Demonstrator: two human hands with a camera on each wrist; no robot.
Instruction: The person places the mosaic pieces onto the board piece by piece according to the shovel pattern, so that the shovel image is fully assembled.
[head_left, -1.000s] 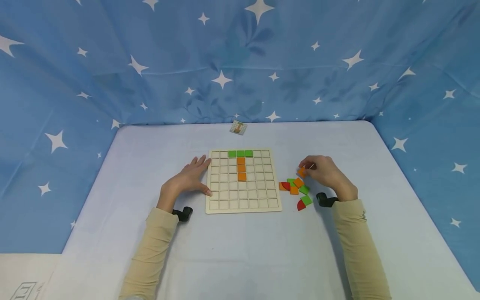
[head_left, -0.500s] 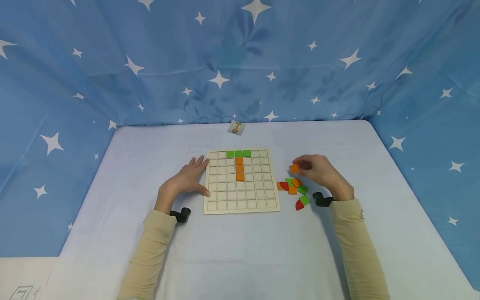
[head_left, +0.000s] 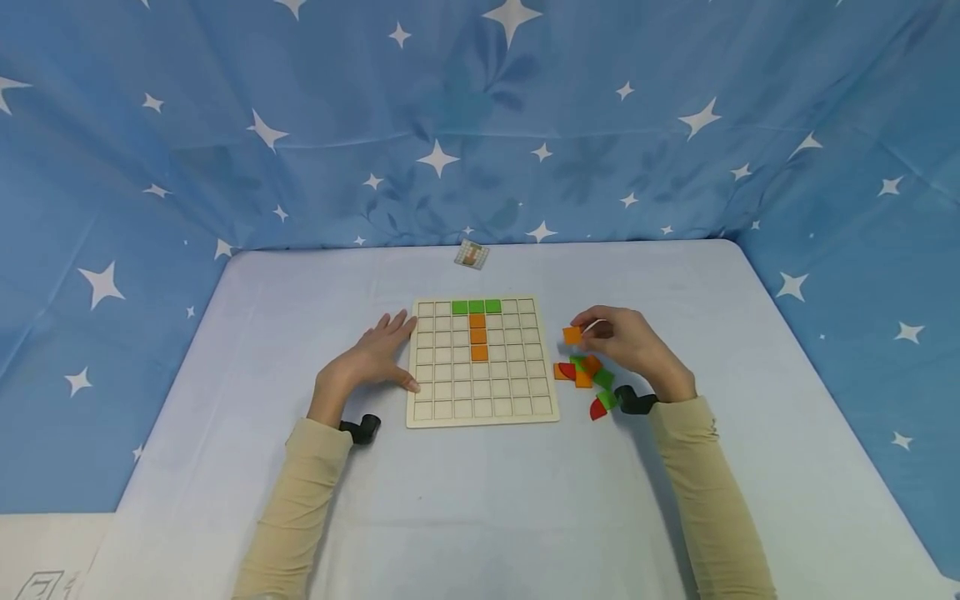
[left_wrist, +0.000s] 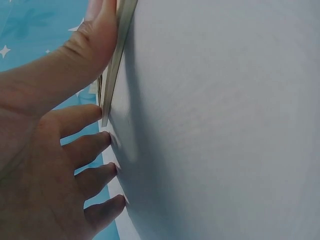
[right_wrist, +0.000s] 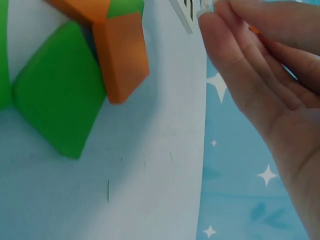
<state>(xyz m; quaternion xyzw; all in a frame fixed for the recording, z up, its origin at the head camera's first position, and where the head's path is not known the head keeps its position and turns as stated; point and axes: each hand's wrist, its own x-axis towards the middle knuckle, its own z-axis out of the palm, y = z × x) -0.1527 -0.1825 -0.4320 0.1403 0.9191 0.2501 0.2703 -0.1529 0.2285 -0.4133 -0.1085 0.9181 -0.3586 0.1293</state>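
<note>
Fingers, right hand [head_left: 626,337]: pinching an orange tile [head_left: 572,335] just right of the grid board [head_left: 483,408]; left hand [head_left: 371,354]: lying spread, touching the board's left edge; possible faults: slackening pinch dropping tile, uneven push skewing board.

Blue curtain [head_left: 615,50] with white stars, white table [head_left: 480,517] below

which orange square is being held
The orange square pinched by the right hand, beside the board. No other is held: three sit in a column on the board, the rest lie in the loose pile.
</note>
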